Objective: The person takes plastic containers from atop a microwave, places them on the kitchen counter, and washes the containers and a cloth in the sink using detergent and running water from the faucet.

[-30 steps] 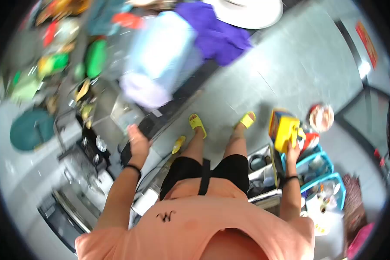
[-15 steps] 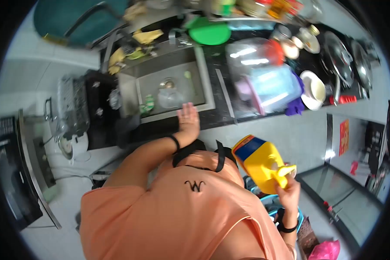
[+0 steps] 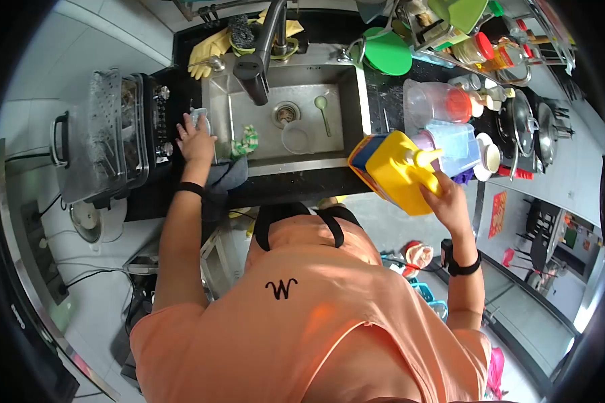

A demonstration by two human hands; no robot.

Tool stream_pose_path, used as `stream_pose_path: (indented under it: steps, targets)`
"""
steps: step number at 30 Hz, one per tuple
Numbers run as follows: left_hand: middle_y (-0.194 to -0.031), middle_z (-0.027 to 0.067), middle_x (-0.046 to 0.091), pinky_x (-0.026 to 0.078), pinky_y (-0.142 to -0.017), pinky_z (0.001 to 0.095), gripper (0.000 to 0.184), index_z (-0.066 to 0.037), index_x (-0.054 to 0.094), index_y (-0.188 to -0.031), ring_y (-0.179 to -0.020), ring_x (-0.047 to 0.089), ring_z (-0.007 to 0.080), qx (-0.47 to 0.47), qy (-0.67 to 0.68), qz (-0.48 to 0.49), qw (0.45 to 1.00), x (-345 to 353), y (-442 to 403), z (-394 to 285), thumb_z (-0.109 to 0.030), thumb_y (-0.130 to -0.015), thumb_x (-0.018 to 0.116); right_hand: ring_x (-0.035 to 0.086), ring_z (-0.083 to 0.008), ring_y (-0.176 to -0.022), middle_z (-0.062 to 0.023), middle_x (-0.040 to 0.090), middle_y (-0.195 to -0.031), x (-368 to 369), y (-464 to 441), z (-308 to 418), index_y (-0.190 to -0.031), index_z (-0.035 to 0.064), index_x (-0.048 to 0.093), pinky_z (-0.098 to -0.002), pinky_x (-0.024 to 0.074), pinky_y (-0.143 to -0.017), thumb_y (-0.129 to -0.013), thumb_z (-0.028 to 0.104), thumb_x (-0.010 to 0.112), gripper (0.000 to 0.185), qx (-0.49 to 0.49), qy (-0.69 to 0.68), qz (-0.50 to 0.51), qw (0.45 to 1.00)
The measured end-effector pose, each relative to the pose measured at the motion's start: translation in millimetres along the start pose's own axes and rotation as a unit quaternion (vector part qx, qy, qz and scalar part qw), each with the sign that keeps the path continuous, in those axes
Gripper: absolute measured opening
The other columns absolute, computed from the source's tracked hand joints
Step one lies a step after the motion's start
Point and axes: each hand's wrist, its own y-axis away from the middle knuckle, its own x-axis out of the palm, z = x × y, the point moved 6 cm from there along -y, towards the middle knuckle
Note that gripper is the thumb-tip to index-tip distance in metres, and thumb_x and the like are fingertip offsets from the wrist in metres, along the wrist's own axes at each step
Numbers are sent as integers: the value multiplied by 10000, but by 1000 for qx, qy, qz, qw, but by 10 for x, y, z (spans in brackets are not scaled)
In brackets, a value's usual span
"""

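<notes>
My right hand (image 3: 447, 205) is wrapped around the handle of a yellow detergent jug (image 3: 400, 174), which hangs tilted in front of the sink's right corner. On the counter left of the sink, my left hand (image 3: 196, 142) reaches out with its fingers apart. Its fingertips are at a small clear container (image 3: 199, 119), partly hidden by the hand; whether they touch it, I cannot tell. The steel sink (image 3: 302, 164) holds a clear plastic bowl (image 3: 297, 138), a pale green spoon (image 3: 323, 114) and a green-and-white scrubber (image 3: 246, 142).
A dark faucet (image 3: 252, 77) rises over the sink, with yellow gloves (image 3: 208, 52) behind it. A grey cloth (image 3: 227, 174) hangs over the front edge. Left stands a clear-lidded appliance (image 3: 104, 134). Plastic containers (image 3: 454, 144) and pans (image 3: 516, 124) line the right counter.
My left hand has moved from the sink's front rim leftward to the small clear container. My right hand has raised the yellow jug up to the counter's front edge. The view has shifted.
</notes>
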Motion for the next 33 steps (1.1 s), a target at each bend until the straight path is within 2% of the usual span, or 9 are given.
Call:
stream_pose_path:
  steps: [9,13,15,17,19,21,25,29,33]
  targets:
    - [-1066,165,623,478,-890,435,318,-67,603,-1157,-1056,574,372,144,313,-149,927,45,44,-279,-166,-860,660,656,-388,-772,-209,663,-810,6,77,328,-1061,47,627,-425,516,-666,-833,278,685,330,-6,29,11,999]
    - [-1037,178,644,487,-874,392,346,-7,569,-1164,-972,614,352,159,433,42,886,-198,412,-1117,-159,-870,669,652,-392,-771,-198,667,-819,87,104,173,-1065,58,593,-450,515,-657,-847,281,668,321,15,60,-35,997]
    - [-962,150,652,504,-812,378,326,8,553,-1128,-860,637,283,294,516,-139,792,-410,626,-1545,-153,-872,675,654,-388,-811,-179,673,-828,60,111,138,-1093,71,585,-462,512,-691,-846,299,678,348,31,72,-35,996]
    - [-936,80,634,506,-712,324,284,-2,521,-1115,-758,626,182,255,683,185,659,-426,720,-2021,-119,-892,652,651,-387,-840,-152,678,-820,17,128,187,-1084,77,592,-457,508,-741,-841,326,690,361,-40,148,-76,985]
    - [-950,72,617,499,-687,303,312,-17,490,-1126,-721,589,128,197,644,301,676,-746,857,-2358,-144,-896,658,637,-393,-879,-161,675,-913,-16,155,234,-1108,66,591,-441,502,-795,-848,361,687,405,-22,131,-53,990]
    - [-994,83,594,490,-674,304,366,-19,472,-1133,-774,570,123,240,600,244,723,-929,857,-2695,-210,-894,673,633,-380,-892,-186,650,-1002,-85,184,307,-1156,47,579,-414,504,-810,-863,371,674,448,-76,64,-75,992]
    - [-1130,91,572,472,-717,266,462,-7,447,-1273,-913,572,137,275,673,414,548,-1365,995,-3312,-159,-877,629,629,-351,-928,-190,631,-1022,-240,39,353,-1086,5,622,-396,491,-817,-948,328,592,352,-39,-81,-218,972]
    - [-1056,88,605,497,-782,280,436,-1,507,-1238,-921,590,149,448,619,231,603,-1497,1024,-3702,-9,-823,639,620,-373,-979,-222,623,-1044,-44,-45,596,-1097,-37,600,-386,481,-851,-957,345,581,407,16,12,-235,972]
    - [-981,52,626,496,-735,268,358,-11,561,-1182,-857,592,123,440,603,258,613,-1509,1107,-3663,-26,-839,664,601,-437,-956,-249,606,-1000,38,-77,738,-1125,-36,552,-476,481,-815,-879,369,643,482,13,12,-251,968]
